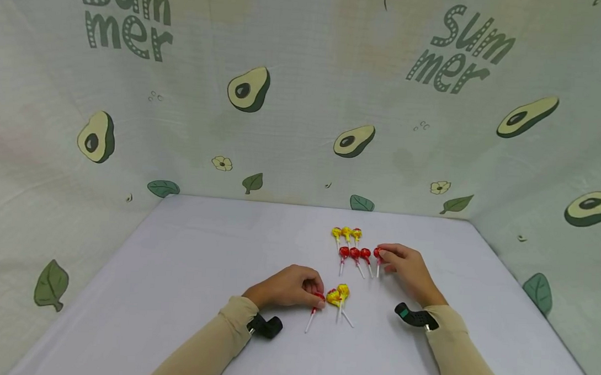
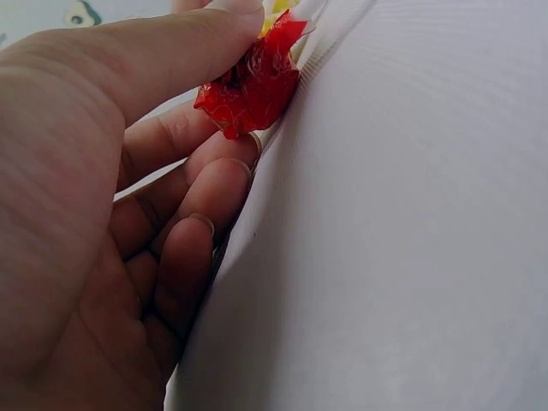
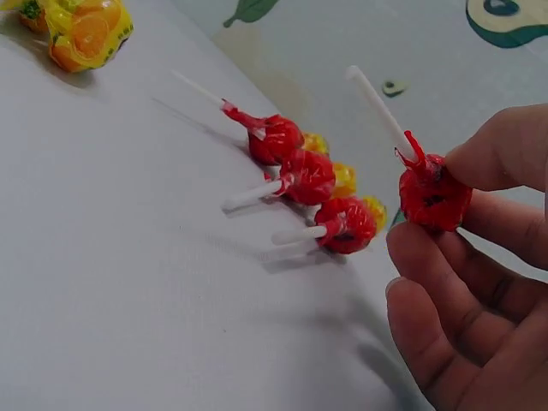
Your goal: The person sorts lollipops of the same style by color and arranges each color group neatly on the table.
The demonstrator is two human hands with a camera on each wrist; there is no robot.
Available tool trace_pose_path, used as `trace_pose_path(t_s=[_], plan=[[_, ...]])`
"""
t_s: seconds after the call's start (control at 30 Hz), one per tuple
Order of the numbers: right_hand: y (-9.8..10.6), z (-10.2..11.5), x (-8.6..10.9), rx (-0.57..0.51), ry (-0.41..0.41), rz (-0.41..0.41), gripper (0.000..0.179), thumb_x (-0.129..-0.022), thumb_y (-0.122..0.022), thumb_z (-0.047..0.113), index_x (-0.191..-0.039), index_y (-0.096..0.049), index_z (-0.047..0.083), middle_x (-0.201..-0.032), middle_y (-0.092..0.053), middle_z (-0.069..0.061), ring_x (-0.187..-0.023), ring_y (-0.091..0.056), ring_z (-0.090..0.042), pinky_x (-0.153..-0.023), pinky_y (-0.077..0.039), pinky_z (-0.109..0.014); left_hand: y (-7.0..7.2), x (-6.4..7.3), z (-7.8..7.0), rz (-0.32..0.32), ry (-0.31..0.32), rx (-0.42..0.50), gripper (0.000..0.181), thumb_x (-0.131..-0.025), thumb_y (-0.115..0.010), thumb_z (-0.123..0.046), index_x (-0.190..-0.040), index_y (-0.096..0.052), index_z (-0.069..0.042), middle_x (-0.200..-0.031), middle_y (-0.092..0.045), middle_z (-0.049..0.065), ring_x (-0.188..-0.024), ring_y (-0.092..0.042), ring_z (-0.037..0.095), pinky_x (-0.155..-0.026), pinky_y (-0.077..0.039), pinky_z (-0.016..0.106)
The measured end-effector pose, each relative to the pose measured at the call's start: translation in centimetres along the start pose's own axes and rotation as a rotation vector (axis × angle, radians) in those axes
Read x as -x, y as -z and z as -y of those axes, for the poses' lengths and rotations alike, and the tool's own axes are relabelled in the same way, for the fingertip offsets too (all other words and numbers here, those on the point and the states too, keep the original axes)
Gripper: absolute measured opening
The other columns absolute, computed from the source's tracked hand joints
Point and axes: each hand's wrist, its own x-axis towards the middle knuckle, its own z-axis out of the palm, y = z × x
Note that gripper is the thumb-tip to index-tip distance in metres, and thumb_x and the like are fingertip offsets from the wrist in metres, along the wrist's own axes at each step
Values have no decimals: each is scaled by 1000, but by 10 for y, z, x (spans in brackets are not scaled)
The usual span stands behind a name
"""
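Note:
My right hand [image 1: 406, 270] pinches a red-wrapped lollipop [image 3: 435, 195] by its candy head, its white stick pointing away from the palm. Just left of it on the table lies a row of three red lollipops [image 1: 355, 253], with three yellow lollipops [image 1: 347, 232] in a row behind them. Nearer the front, my left hand [image 1: 289, 287] pinches another red lollipop [image 2: 255, 81] by the head, between thumb and fingers. Right beside those fingertips, two yellow lollipops [image 1: 343, 291] lie together with their sticks crossing.
A white-covered table [image 1: 204, 245] bears everything. Behind and at both sides hangs a pale cloth [image 1: 293, 121] printed with avocados and leaves. A black wrist camera [image 1: 266, 326] sits at the left cuff, and a second black wrist camera [image 1: 415, 316] at the right.

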Motion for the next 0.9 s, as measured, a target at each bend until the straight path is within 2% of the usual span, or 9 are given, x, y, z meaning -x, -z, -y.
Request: trace_pose_path(t_s=[0.2,0.5,0.9], plan=[[1,-10,-9,-35,-54,-25,51,-99,-62,42,-135,-60,5,-125,-63,-14,-90,-63,-26,-79,-52,-26,-1,-1,2,3,-1,7,22,-82,-83,-41,-91,-68,-28,-77,-61,-10,-73,-57,6,-66,-47,22],[2,-16,-20,6,-45,9,49,-100,-62,40,-134,-60,4,-127,-63,-14,-105,-60,-26,-81,-54,-27,-2,0,4,-1,-3,-1,22,-82,-83,-41,-91,-69,-27,-78,-61,-11,-73,-56,5,-67,-48,22],[2,-13,-29,106,-35,6,43,-102,-58,31,-134,-60,2,-124,-65,-15,-96,-61,-25,-77,-53,-29,-2,0,3,-14,-45,-32,21,-84,-81,-42,-92,-68,-27,-79,-60,-13,-74,-56,4,-67,-48,22]])
